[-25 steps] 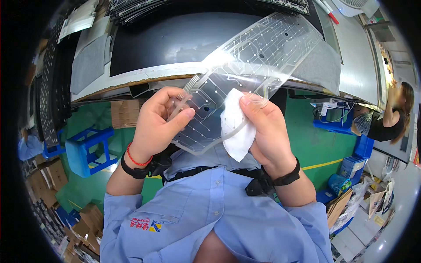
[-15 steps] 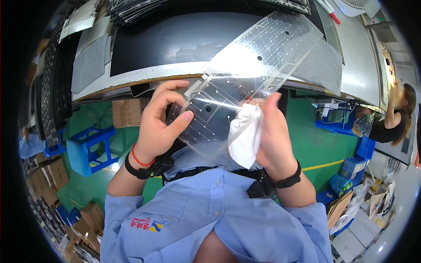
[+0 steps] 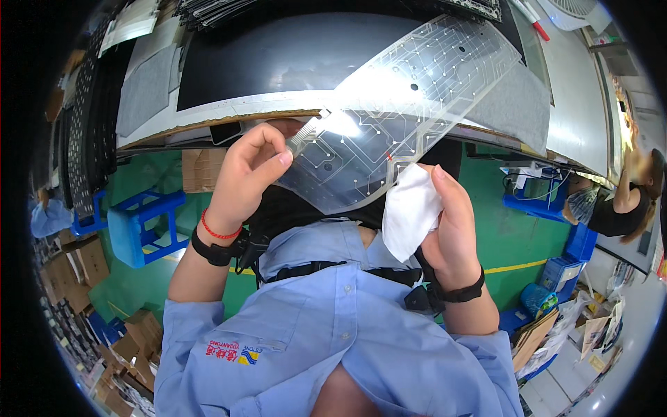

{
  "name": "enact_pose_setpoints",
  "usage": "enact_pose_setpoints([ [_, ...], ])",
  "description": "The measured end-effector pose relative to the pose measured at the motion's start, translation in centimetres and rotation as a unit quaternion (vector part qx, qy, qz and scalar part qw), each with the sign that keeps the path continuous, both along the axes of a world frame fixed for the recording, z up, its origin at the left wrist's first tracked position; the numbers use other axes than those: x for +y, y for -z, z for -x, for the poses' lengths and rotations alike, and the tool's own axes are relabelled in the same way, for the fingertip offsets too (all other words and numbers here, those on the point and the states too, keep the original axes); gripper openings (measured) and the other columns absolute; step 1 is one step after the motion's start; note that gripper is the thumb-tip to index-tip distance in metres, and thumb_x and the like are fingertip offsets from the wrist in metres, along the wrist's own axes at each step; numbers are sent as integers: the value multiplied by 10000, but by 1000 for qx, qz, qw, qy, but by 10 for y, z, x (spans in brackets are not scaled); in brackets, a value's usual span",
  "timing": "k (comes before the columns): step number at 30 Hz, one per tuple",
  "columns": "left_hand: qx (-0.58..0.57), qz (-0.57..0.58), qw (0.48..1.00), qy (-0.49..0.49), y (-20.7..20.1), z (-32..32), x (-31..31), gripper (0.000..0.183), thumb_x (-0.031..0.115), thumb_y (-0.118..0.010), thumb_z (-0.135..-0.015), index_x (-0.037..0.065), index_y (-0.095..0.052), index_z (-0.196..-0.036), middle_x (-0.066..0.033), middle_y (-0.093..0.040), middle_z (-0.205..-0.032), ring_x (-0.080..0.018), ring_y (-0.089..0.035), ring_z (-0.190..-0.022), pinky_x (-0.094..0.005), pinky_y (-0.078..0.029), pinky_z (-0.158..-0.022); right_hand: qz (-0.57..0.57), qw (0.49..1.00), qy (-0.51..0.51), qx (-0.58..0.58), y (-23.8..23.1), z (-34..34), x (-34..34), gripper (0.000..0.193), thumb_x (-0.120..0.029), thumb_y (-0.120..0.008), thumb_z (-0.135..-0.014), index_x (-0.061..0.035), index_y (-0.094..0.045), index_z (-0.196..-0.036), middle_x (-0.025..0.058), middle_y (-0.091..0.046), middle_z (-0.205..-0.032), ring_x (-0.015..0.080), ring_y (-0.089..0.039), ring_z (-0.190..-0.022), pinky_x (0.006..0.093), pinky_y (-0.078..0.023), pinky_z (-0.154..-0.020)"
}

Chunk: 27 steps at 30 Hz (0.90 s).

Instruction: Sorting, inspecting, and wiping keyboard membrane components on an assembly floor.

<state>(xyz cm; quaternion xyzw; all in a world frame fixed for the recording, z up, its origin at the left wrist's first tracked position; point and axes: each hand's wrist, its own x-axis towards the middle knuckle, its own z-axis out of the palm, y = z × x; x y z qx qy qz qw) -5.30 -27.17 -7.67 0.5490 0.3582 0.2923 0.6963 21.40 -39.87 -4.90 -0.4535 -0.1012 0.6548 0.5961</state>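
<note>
A clear plastic film [image 3: 424, 76] printed with silvery circuit lines and dots slants from the table down toward my body. My left hand [image 3: 253, 160] pinches its left edge, beside a row of fine contact strips. A small red mark sits on the film near the right edge. My right hand [image 3: 451, 229] is closed around a folded white cloth [image 3: 408, 212] at the near right edge of the film. The cloth hides part of that edge, and I cannot tell whether the right fingers also grip the film.
Under the film's far part lies a black mat [image 3: 257, 62] on the table. Stacked dark sheets [image 3: 215, 12] stand at the back, and a red-capped marker [image 3: 540, 31] lies at the right. A blue stool [image 3: 142, 226] stands on the green floor. Another person [image 3: 622, 201] is at far right.
The film's near end has lifted and swung out from my body, so it lies flatter. My right hand and the cloth have shifted a little right; the left still pinches the edge.
</note>
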Motion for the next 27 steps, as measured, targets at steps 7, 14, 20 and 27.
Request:
enact_pose_setpoints([
  [7, -14, -16, 999, -33, -8, -10, 1, 97, 114, -640, -965, 60, -566, -932, -62, -662, -1154, -65, -556, -887, -235, -448, -819, -27, 1000, -15, 6, 8, -3, -1, 295, -173, -571, -1022, 55, -592, -1207, 133, -704, -1035, 161, -694, -890, 298, -563, -777],
  [14, -37, 49, 998, -26, -19, -9, 1, 93, 126, -626, -972, 69, -563, -935, -74, -664, -1141, -87, -596, -913, -253, -489, -828, -35, 999, -19, 19, 4, -1, -4, 274, -131, -574, -1016, 56, -586, -1217, 138, -708, -1058, 161, -699, -913, 303, -568, -810],
  [20, 9, -4, 1000, -22, -33, -6, 5, 76, 85, -639, -958, 51, -573, -975, -67, -663, -1101, -82, -595, -914, -249, -492, -817, -76, 997, -15, 32, 9, -2, 0, 221, -152, -566, -1029, 28, -599, -1154, 127, -711, -1049, 152, -697, -900, 298, -570, -800],
  [27, 239, -179, 946, 127, -103, 11, 91, 104, 63, -656, -942, 40, -624, -1038, 1, -633, -963, -51, -590, -884, -215, -483, -803, -44, 998, -32, 17, 7, 7, 26, 210, -150, -608, -1012, 12, -600, -1146, 100, -710, -1007, 139, -687, -865, 281, -562, -779],
])
